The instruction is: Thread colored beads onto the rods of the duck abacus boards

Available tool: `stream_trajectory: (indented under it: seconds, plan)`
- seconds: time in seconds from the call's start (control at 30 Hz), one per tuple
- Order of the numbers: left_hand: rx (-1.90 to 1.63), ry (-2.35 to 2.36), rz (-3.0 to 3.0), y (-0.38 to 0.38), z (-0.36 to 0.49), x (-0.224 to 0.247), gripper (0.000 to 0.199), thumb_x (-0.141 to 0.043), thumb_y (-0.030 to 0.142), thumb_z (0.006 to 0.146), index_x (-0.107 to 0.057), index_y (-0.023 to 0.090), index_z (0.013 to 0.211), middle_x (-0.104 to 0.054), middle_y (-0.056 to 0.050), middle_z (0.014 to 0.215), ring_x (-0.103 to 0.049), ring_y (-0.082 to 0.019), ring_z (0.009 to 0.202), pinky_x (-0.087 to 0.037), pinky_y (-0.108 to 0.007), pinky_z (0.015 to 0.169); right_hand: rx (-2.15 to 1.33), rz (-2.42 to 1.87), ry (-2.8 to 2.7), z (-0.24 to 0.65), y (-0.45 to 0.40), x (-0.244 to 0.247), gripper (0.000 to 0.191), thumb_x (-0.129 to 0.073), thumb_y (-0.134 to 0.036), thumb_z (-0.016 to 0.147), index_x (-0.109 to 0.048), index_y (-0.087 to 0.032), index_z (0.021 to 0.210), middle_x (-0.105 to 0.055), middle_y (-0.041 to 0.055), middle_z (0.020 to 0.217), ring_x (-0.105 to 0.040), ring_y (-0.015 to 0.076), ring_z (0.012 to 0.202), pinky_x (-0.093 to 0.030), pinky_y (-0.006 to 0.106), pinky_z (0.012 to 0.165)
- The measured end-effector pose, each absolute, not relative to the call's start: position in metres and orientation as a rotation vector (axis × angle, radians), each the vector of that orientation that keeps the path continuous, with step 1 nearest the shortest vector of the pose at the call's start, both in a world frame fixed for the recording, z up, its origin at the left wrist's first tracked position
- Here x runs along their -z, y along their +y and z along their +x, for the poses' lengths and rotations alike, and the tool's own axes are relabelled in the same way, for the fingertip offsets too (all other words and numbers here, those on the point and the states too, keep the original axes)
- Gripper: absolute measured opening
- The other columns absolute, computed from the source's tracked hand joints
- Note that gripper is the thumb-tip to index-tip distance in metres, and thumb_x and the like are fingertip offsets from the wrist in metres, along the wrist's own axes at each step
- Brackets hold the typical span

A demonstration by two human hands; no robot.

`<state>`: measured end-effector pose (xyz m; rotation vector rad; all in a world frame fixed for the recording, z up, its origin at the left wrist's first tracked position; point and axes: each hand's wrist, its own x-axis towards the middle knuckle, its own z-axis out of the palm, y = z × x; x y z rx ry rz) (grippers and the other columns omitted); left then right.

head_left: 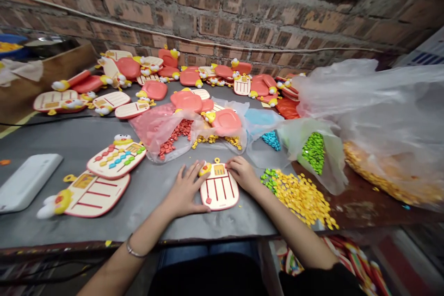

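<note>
A cream toy board (226, 194) with a red rim, a yellow duck-like head and several red slots lies flat in front of me. One red bead (208, 200) sits low in its leftmost slot. My left hand (187, 189) holds the board's left side, its thumb by the lower corner and its fingers at the head. At the upper right edge, my right hand (244, 175) has its fingers bent together. Whatever they pinch, if anything, is hidden. To the left, a board with coloured beads (116, 161) overlaps a beadless board (99, 196).
Loose yellow beads (301, 196) and green beads (268, 180) lie right of my right arm. Behind stand open plastic bags of red beads (176, 138), blue beads (271, 140) and green beads (314, 152). A white power bank (27, 182) lies far left. More boards line the brick wall.
</note>
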<state>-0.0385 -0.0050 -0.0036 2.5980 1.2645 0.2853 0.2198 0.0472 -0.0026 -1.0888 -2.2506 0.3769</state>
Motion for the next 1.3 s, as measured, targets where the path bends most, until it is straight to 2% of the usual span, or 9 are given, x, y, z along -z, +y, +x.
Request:
stream_trajectory:
  seconds: [0.13, 0.37, 0.43, 0.57, 0.67, 0.83, 1.03, 1.2, 1.3]
  plan:
    - [-0.275, 1.284, 2.571, -0.004, -0.038, 0.001, 0.106, -0.064, 0.079, 0.066, -0.034, 0.021, 0.149, -0.020, -0.018, 0.158, -0.021, -0.039, 0.143, -0.012, -0.060, 0.113, -0.440, -1.081, -2.327, 0.223, 0.040, -0.002, 0.016, -0.056, -0.015, 0.091, -0.066, -0.018, 0.078, -0.061, 0.0066, 0.079, -0.056, 0.0202, 0.079, -0.047, 0.032, 0.071]
    - [-0.338, 1.275, 2.496, -0.005, -0.038, 0.001, 0.122, -0.069, 0.075, 0.064, -0.010, 0.020, 0.155, -0.021, -0.014, 0.159, -0.022, -0.035, 0.144, -0.025, -0.050, 0.112, -0.754, -1.013, -2.309, 0.226, 0.035, -0.011, 0.008, -0.061, -0.020, 0.090, -0.067, -0.018, 0.086, -0.065, 0.0054, 0.081, -0.059, 0.0187, 0.077, -0.046, 0.030, 0.071]
    - [-0.337, 1.281, 2.474, -0.005, -0.039, 0.001, 0.123, -0.071, 0.074, 0.063, -0.011, 0.019, 0.155, -0.020, -0.015, 0.159, -0.021, -0.036, 0.145, -0.027, -0.050, 0.112, -0.826, -1.016, -2.265, 0.224, 0.040, -0.008, 0.008, -0.064, -0.022, 0.088, -0.068, -0.017, 0.093, -0.066, 0.0050, 0.081, -0.060, 0.0175, 0.074, -0.047, 0.028, 0.068]
    - [-0.371, 1.263, 2.449, -0.004, -0.041, 0.004, 0.125, -0.074, 0.072, 0.061, -0.013, 0.018, 0.155, -0.019, -0.015, 0.159, -0.019, -0.036, 0.145, -0.028, -0.050, 0.113, -0.903, -0.987, -2.218, 0.220, 0.047, -0.003, 0.019, -0.066, -0.023, 0.087, -0.068, -0.017, 0.105, -0.070, 0.0058, 0.086, -0.063, 0.0169, 0.073, -0.049, 0.027, 0.068]
    - [-0.390, 1.243, 2.456, -0.004, -0.041, 0.007, 0.125, -0.076, 0.070, 0.061, -0.012, 0.018, 0.155, -0.018, -0.015, 0.160, -0.017, -0.035, 0.146, -0.026, -0.049, 0.114, -0.951, -0.953, -2.217, 0.212, 0.047, -0.002, 0.016, -0.065, -0.022, 0.087, -0.070, -0.017, 0.101, -0.072, 0.0069, 0.090, -0.066, 0.0178, 0.077, -0.051, 0.029, 0.071]
    - [-0.368, 1.240, 2.453, -0.003, -0.041, 0.008, 0.125, -0.076, 0.068, 0.060, -0.012, 0.017, 0.155, -0.016, -0.015, 0.160, -0.015, -0.035, 0.146, -0.025, -0.050, 0.115, -1.034, -0.957, -2.109, 0.187, 0.046, 0.001, 0.011, -0.068, -0.023, 0.083, -0.070, -0.017, 0.092, -0.072, 0.0065, 0.086, -0.067, 0.0176, 0.074, -0.053, 0.029, 0.070]
    - [-0.350, 1.254, 2.426, -0.004, -0.041, 0.005, 0.126, -0.078, 0.066, 0.060, -0.011, 0.017, 0.155, -0.015, -0.015, 0.160, -0.014, -0.035, 0.147, -0.025, -0.048, 0.115, -1.215, -0.980, -1.930, 0.173, 0.043, 0.006, 0.015, -0.072, -0.028, 0.079, -0.069, -0.017, 0.088, -0.072, 0.0059, 0.082, -0.070, 0.0194, 0.074, -0.056, 0.031, 0.069]
    - [-0.397, 1.242, 2.415, -0.004, -0.041, 0.006, 0.126, -0.076, 0.067, 0.061, -0.009, 0.019, 0.155, -0.015, -0.015, 0.160, -0.014, -0.036, 0.146, -0.024, -0.048, 0.114, -1.211, -1.040, -1.862, 0.168, 0.038, 0.007, 0.020, -0.073, -0.029, 0.077, -0.069, -0.017, 0.093, -0.074, 0.0050, 0.081, -0.070, 0.0197, 0.072, -0.057, 0.032, 0.068]
    - [-0.409, 1.241, 2.426, -0.005, -0.041, 0.006, 0.126, -0.075, 0.068, 0.061, -0.008, 0.018, 0.155, -0.016, -0.015, 0.160, -0.014, -0.035, 0.147, -0.023, -0.048, 0.115, -1.166, -1.057, -1.871, 0.167, 0.036, 0.006, 0.016, -0.073, -0.028, 0.078, -0.069, -0.017, 0.088, -0.073, 0.0049, 0.079, -0.069, 0.0196, 0.071, -0.056, 0.031, 0.067]
